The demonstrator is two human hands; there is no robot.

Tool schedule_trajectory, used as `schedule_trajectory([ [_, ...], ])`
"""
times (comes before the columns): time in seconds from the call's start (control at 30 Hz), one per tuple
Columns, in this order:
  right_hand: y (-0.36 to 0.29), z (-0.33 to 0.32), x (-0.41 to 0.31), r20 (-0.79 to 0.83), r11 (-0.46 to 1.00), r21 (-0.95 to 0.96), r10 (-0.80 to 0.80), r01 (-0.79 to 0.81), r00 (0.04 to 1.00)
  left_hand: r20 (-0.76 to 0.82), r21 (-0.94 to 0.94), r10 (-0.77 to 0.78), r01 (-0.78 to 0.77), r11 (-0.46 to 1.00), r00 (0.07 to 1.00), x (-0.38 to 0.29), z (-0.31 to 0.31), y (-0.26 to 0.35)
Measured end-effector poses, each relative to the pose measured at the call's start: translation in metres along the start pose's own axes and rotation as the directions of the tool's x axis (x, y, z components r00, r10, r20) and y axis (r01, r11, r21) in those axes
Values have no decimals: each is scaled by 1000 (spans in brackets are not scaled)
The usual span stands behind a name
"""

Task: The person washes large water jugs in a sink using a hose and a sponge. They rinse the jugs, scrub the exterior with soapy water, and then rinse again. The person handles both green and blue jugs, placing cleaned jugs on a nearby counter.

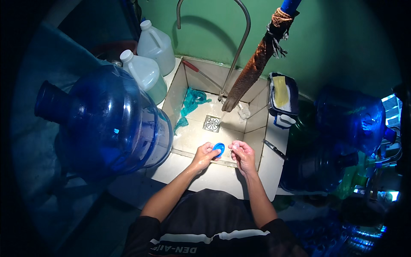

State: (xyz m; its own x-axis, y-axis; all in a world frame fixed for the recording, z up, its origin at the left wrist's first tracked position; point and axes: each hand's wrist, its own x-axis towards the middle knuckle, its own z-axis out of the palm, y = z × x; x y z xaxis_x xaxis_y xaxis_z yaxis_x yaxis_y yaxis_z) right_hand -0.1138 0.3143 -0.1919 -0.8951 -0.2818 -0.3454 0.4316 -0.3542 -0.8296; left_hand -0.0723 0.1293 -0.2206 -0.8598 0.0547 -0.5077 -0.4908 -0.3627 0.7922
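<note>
My left hand (204, 156) pinches a round blue plastic bottle cap (219, 150) by its rim, its hollow side partly showing. To its right, my right hand (243, 155) has thumb and fingers closed on a small pale piece (236, 146), too small to name. Both hands are above the near edge of a white-tiled sink (196, 131). Water runs from the end of a brown cloth sleeve (249, 78) hanging over the sink, beside the metal floor drain (212, 124). A wet teal cloth or plastic bag (192, 102) lies on the sink's left side.
A large blue water jug (109, 122) lies at left, near two white-capped jugs (146, 70) (157, 46). A curved metal faucet (245, 35) and a red-handled tool (191, 66) are behind. On the right are a dark container with yellow sponge (281, 91), a knife (275, 149) and more blue jugs (350, 119).
</note>
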Motion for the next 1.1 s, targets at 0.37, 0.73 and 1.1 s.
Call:
schedule_trajectory([
  [0.37,1,23,-1,-96,982,-135,-145,132,985,117,-227,-24,50,973,993,-21,15,9],
  [0.73,-7,20,-6,-41,927,-268,-282,261,959,165,-292,-55,102,951,985,-28,18,19],
  [1.1,-11,30,-17,151,784,-487,-359,385,921,131,-183,31,-6,983,991,-33,12,19],
])
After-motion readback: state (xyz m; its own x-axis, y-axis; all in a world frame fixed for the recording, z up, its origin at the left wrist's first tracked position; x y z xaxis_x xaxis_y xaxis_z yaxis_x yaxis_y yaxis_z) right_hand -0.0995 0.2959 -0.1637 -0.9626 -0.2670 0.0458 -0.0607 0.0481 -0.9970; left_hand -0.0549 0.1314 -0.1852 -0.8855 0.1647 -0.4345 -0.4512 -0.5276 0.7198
